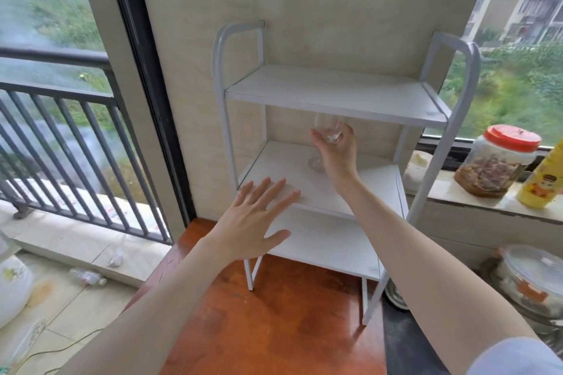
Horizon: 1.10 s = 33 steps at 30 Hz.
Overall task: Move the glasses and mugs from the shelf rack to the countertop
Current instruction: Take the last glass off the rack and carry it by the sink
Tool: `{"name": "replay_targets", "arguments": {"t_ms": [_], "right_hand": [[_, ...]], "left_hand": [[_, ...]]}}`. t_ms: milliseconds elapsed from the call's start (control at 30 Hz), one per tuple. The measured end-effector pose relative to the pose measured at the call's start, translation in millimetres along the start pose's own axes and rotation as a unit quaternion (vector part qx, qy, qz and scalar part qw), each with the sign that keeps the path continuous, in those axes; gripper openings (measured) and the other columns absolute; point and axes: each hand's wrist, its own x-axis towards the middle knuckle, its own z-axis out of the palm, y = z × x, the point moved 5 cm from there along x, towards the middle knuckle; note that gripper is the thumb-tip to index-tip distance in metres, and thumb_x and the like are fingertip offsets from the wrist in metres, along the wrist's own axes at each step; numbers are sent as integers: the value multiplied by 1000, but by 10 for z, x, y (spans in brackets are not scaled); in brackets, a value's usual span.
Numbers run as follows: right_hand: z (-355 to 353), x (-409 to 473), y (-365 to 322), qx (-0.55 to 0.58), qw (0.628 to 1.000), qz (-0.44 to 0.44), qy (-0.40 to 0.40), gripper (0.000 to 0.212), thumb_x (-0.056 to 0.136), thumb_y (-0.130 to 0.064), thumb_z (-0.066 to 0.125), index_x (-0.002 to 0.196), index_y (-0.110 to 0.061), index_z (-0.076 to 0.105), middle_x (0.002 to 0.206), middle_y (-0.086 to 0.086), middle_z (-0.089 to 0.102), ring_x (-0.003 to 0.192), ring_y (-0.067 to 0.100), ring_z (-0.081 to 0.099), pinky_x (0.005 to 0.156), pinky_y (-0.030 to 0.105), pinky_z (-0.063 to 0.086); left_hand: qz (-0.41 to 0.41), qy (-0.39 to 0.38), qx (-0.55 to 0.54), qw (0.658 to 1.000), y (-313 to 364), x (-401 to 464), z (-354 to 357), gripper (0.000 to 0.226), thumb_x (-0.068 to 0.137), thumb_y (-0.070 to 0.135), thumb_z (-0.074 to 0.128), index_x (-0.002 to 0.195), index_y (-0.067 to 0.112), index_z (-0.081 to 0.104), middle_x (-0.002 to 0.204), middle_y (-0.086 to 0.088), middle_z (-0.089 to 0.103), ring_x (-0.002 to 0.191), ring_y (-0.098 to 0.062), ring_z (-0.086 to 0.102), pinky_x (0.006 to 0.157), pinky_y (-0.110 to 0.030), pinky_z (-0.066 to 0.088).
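so there's a glossy reddish-brown wooden table point(274, 329) with a white shelf rack point(335, 94) standing on it, rounded metal tube frame and three flat matte boards. top board's bare as far as i can see. on the middle board there's a clear stemmed wine glass point(327, 131), round foot down on the board or just over it, can't really tell which, bowl tucked right under the top board. the right hand point(336, 152) is wrapped around the bowl, fingers and thumb curled on it. the left hand point(249, 219) is flat and spread, fingers straight, held in front of the middle board's front edge, holding nothing. off to the right on the stone window ledge point(487, 207) sits a see-through plastic jar point(496, 161) with a red lid and brownish stuff inside, and beside it a yellow bottle point(545, 179) with a cartoon face on the label, any writing too blurry to read.
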Motion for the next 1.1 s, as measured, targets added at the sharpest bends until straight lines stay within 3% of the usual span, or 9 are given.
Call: {"name": "replay_targets", "arguments": {"t_ms": [100, 233, 400, 500, 767, 867, 1000, 1100], "right_hand": [[-44, -82, -32, 16, 1000, 16, -11, 61, 75, -27, 76, 123, -6, 45, 110, 8, 64, 103, 30, 62, 95, 49, 46], [-158, -321, -108, 24, 999, 35, -15, 60, 72, -28, 77, 122, -10, 47, 107, 4, 64, 102, 29, 62, 94, 49, 47], [-367, -853, -328, 14, 999, 26, -25, 44, 73, -28, 76, 107, -13, 52, 103, 8, 65, 96, 28, 63, 89, 53, 49], [-585, -1317, -494, 20, 1000, 7, -18, 38, 74, -30, 75, 102, -24, 50, 104, 3, 64, 90, 26, 66, 87, 50, 51], [-1689, -2478, -796, -23, 998, -14, 64, 48, 77, -24, 74, 116, -19, 47, 111, 10, 61, 94, 30, 62, 85, 45, 52], [-2328, -2891, -865, -41, 990, 3, 132, 55, 77, -16, 73, 124, -16, 42, 106, 12, 62, 94, 30, 62, 86, 46, 52], [-3295, -3531, -985, -67, 972, 16, 225, 49, 77, -11, 73, 117, -16, 45, 108, 16, 60, 89, 21, 59, 86, 39, 50], [-4050, -4065, -1093, -73, 950, 26, 301, 49, 78, -9, 70, 120, -12, 45, 101, 7, 60, 90, 22, 58, 85, 41, 50]], "left_hand": [[-4, -10, 3, 1000, 6, 1, -21, 70, 91, 59, 28, 133, 50, -27, 158, 3, -12, 144, -21, -17, 112, -36, -18], [-25, -28, -15, 999, 52, -71, -52, 68, 92, 57, 29, 138, 46, -20, 158, 2, -14, 142, -20, -22, 111, -41, -18], [-58, -41, -49, 996, 131, -392, -76, 65, 94, 51, 30, 146, 39, -8, 158, 1, -17, 135, -18, -31, 111, -44, -16], [-68, -27, -77, 994, 243, -563, -183, 65, 95, 49, 31, 148, 37, -5, 159, 0, -14, 139, -19, -25, 114, -44, -10], [39, 46, -147, 987, 1257, -846, -488, 64, 91, 57, 27, 147, 40, -1, 156, 7, -14, 141, -14, -22, 115, -43, -12], [101, 37, -172, 979, 1856, -875, -576, 63, 93, 53, 30, 147, 39, 1, 159, 3, -9, 143, -17, -19, 117, -46, -9], [183, 37, -180, 966, 2782, -820, -772, 63, 94, 51, 34, 148, 37, 6, 160, -1, -2, 146, -22, -10, 116, -47, -2], [249, 27, -197, 948, 3588, -865, -895, 63, 93, 52, 33, 148, 37, 5, 160, -1, -1, 146, -23, -8, 116, -48, -2]]}}
